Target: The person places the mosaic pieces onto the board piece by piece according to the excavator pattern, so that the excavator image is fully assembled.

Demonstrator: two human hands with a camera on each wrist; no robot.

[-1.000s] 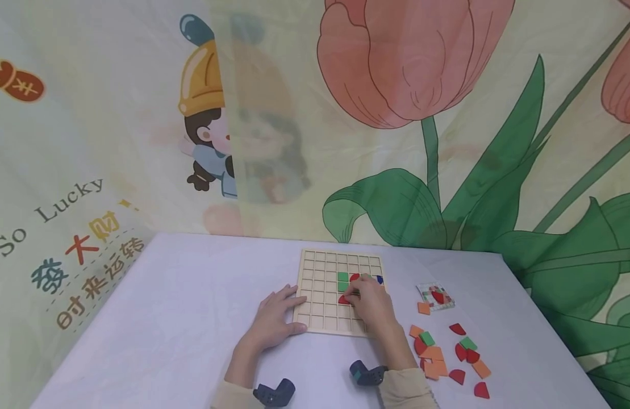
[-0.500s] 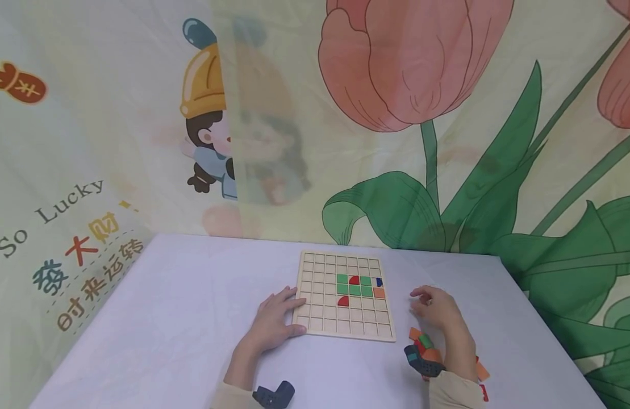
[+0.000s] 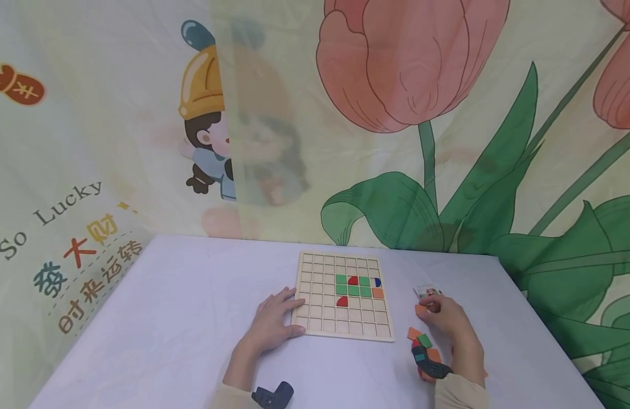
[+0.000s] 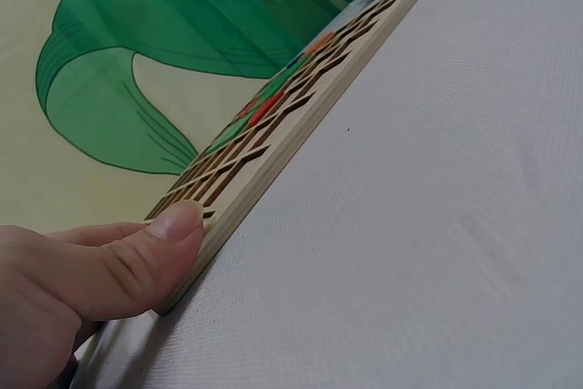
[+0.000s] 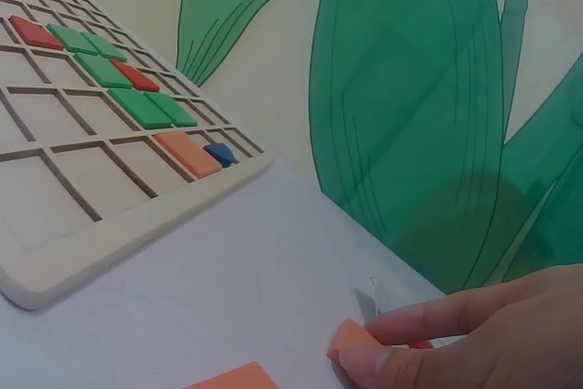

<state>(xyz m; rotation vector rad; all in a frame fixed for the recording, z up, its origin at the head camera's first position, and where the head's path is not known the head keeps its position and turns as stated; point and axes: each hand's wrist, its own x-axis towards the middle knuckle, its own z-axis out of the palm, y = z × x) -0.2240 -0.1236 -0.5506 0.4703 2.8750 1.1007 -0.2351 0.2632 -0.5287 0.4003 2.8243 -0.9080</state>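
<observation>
Beside the small printed card (image 3: pixel 422 291), on the right of the table (image 3: pixel 207 295), the right hand (image 3: pixel 450 319) is pinching an orange square (image 5: pixel 357 342) between thumb and finger; whether the square is touching the cloth or hanging just above it cannot be told. The left hand (image 3: pixel 271 320) is lying spread, its thumb resting on the near left corner of the wooden grid board (image 3: pixel 315 328) and its fingertips touching the left edge.

The pinch looks like the weak point: the fingers are covering part of the thin square, so a loosening thumb could be letting it slip or turn. The dark wrist device (image 3: pixel 429 363) is hanging over the loose pieces (image 3: pixel 424 341) — a low sweep of the forearm could be scattering them. Were the left hand lifting, a knock could be sliding the board and jogging the seated green squares (image 3: pixel 341 289).

Compared with half a second ago, the right hand is working slightly farther right — now holding the square, where no piece was showing at its fingertips — and the card is showing past them. The left hand and the seated pieces are staying put.
</observation>
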